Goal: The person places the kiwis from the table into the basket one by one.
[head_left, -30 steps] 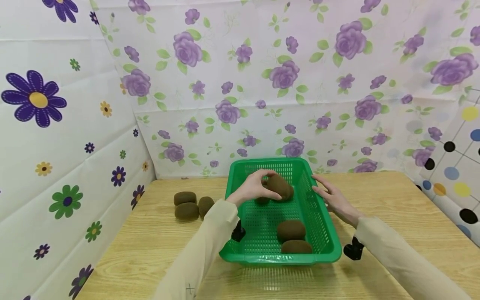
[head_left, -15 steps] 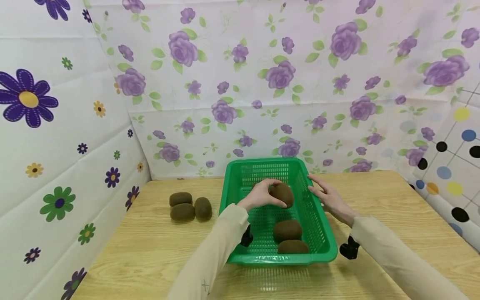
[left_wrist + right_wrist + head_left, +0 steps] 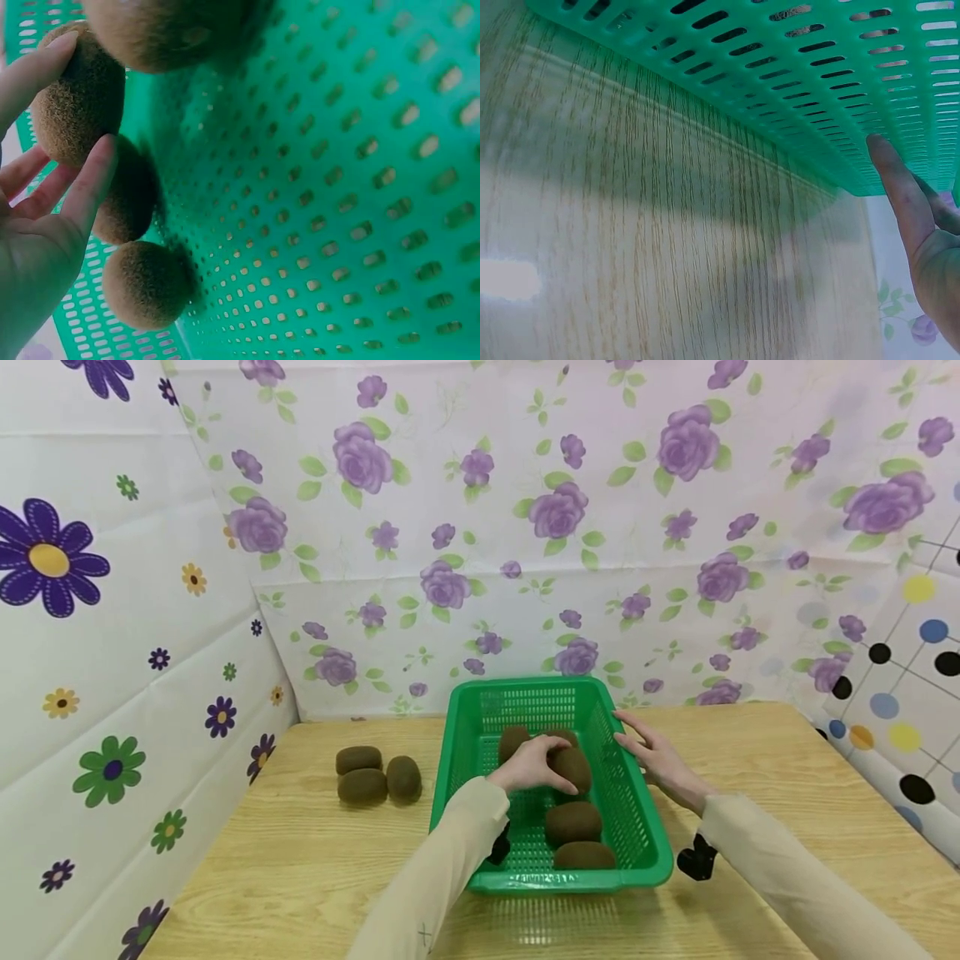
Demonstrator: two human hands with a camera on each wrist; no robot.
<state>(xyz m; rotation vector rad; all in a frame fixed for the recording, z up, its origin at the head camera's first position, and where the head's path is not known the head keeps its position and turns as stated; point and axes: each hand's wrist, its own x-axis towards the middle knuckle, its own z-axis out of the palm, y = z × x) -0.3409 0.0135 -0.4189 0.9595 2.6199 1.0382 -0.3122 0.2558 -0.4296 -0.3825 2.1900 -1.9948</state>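
Note:
Inside the green plastic basket (image 3: pixel 525 882), my left hand (image 3: pixel 528 766) grips a brown fuzzy kiwi (image 3: pixel 572 768) between thumb and fingers. The left wrist view shows the same kiwi (image 3: pixel 79 101) pinched near the basket's perforated wall. Behind it in the basket lie two more kiwis, one at the back left (image 3: pixel 513 742) and one partly hidden by the held one. Two others rest toward the near end, a kiwi (image 3: pixel 573 823) and a lower kiwi (image 3: pixel 585 856). My right hand (image 3: pixel 660 760) rests its straight fingers against the outside of the basket's right wall, also visible in the right wrist view.
On the wooden table (image 3: pixel 300 860), left of the basket, three kiwis (image 3: pixel 363 786) sit close together. A floral sheet (image 3: pixel 420 527) hangs behind the table, with another patterned sheet (image 3: pixel 135 677) along the left side.
My left hand has moved the held kiwi nearer and slightly right, toward the kiwis at the near end, uncovering those at the back. My right hand stays at the basket's side.

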